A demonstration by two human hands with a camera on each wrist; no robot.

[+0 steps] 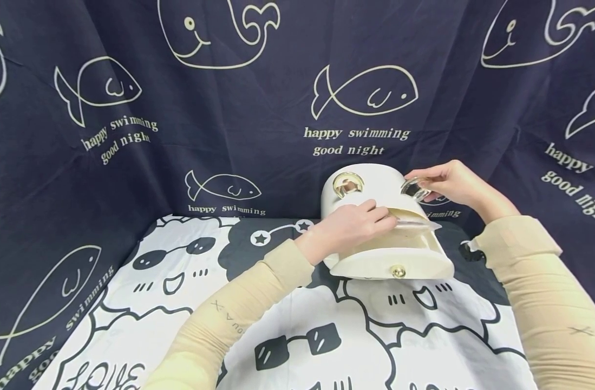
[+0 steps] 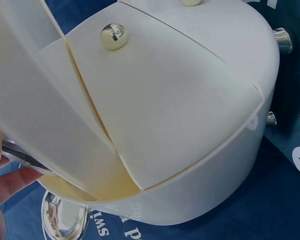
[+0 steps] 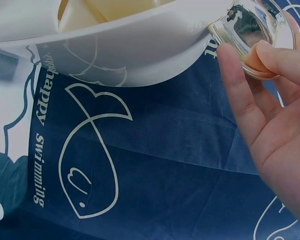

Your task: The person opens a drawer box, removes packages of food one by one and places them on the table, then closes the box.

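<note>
A white rounded cabinet (image 1: 333, 203) stands at the back right, with a pulled-out drawer (image 1: 370, 264) bearing a small gold knob (image 1: 398, 271). My left hand (image 1: 348, 226) reaches over this drawer, at the opening above it. In the left wrist view, its fingers (image 2: 19, 182) pinch a thin, glossy, dark-and-silver item (image 2: 24, 157); its kind is unclear and much of it is hidden. At the cabinet's top right, my right hand (image 1: 453, 183) grips a shiny gold round ornament (image 3: 247, 37) between thumb and fingers.
A matching gold round ornament (image 1: 348, 185) sits at the cabinet's top left. Beneath lies a black-and-white cartoon-print cloth (image 1: 287, 303). A navy curtain (image 1: 278, 124) with fish prints hangs close behind the cabinet.
</note>
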